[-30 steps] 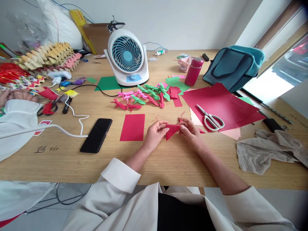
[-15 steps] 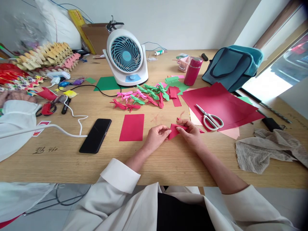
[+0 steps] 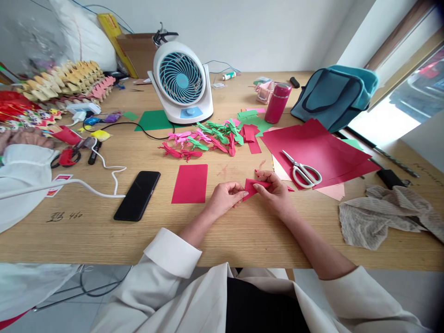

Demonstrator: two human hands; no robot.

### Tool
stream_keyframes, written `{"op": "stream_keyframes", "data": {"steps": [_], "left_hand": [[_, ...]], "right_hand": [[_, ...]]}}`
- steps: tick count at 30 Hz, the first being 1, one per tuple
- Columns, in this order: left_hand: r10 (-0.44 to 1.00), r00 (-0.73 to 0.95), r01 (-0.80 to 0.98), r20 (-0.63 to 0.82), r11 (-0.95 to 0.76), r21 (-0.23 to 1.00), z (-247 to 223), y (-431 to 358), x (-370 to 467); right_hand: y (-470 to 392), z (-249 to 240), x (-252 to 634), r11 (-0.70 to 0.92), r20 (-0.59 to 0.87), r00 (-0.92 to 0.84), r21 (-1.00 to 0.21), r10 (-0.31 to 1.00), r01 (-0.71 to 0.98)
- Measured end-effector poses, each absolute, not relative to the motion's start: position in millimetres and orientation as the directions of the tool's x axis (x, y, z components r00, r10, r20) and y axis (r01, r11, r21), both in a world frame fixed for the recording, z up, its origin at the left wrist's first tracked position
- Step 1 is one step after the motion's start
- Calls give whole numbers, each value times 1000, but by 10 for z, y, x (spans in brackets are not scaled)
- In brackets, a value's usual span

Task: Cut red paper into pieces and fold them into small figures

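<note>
A small folded red paper (image 3: 250,187) is between my hands above the wooden table (image 3: 208,236). My left hand (image 3: 226,199) pinches its left end. The fingers of my right hand (image 3: 274,193) are closed on its right part, and a thin red point sticks out past them. Left of my hands lies a flat red paper rectangle (image 3: 189,184). Behind it is a pile of folded pink, green and red paper figures (image 3: 218,134). White-handled scissors (image 3: 303,171) rest on large red sheets (image 3: 322,148) at the right.
A black phone (image 3: 137,196) lies at the left near a white cable. At the back stand a white fan (image 3: 182,81), a red bottle (image 3: 278,102) and a teal bag (image 3: 335,97). A crumpled cloth (image 3: 388,212) is at the right. Another person's sleeve (image 3: 26,178) shows far left.
The fingertips of my left hand have shifted slightly on the left end of the folded red paper. My right hand has hardly moved.
</note>
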State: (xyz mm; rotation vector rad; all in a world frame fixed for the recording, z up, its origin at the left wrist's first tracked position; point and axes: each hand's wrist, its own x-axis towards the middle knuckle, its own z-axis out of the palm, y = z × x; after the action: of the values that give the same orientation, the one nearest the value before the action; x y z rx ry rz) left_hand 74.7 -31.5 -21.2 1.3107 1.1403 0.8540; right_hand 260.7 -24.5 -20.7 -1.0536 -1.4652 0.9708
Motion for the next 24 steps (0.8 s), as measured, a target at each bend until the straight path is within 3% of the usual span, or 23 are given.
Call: {"op": "stream_keyframes", "data": {"steps": [6,12,24], "left_hand": [[945,283,87,-162,143,986,-196,-316,746],[953,226,-95,-201,227,969,-142,-317,769],[947,125,-432,-295,320,843,-15,-330,836]], "right_hand": [[-266,-146,2586,285,279,-94,-957,956,58],[-265,-146,2617,195,199,-144,-980,969,-41],[-333,-171,2525,91,55,-396,-993,917,72]]}}
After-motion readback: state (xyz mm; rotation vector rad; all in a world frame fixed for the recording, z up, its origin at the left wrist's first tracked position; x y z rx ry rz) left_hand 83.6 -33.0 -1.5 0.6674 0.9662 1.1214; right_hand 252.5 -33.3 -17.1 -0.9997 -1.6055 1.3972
